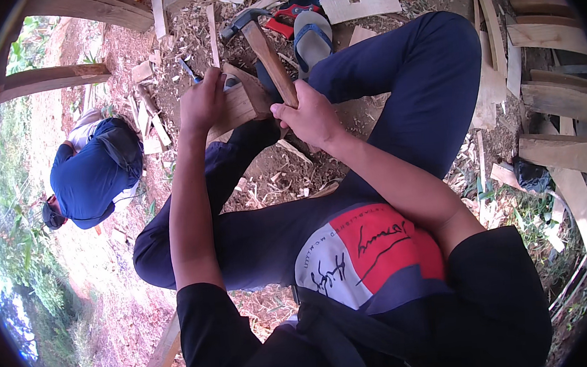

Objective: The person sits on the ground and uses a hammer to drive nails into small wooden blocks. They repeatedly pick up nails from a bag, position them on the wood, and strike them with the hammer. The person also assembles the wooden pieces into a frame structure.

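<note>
My right hand [310, 116] is wrapped round the lower wooden handle of a claw hammer [270, 61]. The hammer's dark metal head is raised, pointing away from me. My left hand [202, 102] is closed in a fist beside a pale wooden block [236, 108]; what its fingers hold is hidden. The block lies between my feet, against my dark-covered lower foot [256, 134]. A thin blue-ended tool [190, 71] shows just beyond the left hand, and I cannot tell whether the hand touches it.
Wood chips and offcuts [360, 7] litter the ground. A red-handled tool [284, 24] lies beside my sandalled foot [312, 37]. Curved boards [554, 97] are stacked at the right. At the left another person in blue [96, 171] bends low. Wooden beams [54, 78] stand at the upper left.
</note>
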Motion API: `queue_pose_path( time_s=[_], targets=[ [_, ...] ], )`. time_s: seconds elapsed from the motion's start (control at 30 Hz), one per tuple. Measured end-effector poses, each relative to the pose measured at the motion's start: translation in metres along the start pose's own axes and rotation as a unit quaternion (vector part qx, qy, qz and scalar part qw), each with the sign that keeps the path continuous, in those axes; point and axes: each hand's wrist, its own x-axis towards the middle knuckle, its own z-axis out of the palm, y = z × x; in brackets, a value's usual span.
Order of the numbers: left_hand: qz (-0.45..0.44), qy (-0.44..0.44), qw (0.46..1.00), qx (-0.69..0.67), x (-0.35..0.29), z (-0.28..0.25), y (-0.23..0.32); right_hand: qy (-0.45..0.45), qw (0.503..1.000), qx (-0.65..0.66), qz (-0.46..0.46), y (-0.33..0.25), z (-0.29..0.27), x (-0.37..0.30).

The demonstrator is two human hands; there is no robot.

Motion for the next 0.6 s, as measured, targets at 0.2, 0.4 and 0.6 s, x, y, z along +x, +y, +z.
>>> queue_pose_path(
  time_s=[0.2, 0.4, 0.6],
  targets=[
    [-0.092, 0.039, 0.994, 0.048, 0.002, 0.002, -0.011, 0.014, 0.995, 0.094, 0.005, -0.018, 0.011, -0.001],
    [-0.261, 0.071, 0.962, 0.023, -0.003, 0.026, 0.025, 0.080, 0.993, 0.071, -0.047, -0.007, 0.020, 0.013],
    [-0.101, 0.044, 0.981, -0.159, -0.002, 0.016, -0.004, 0.072, 0.993, 0.085, -0.036, -0.004, 0.015, 0.008]
  ],
)
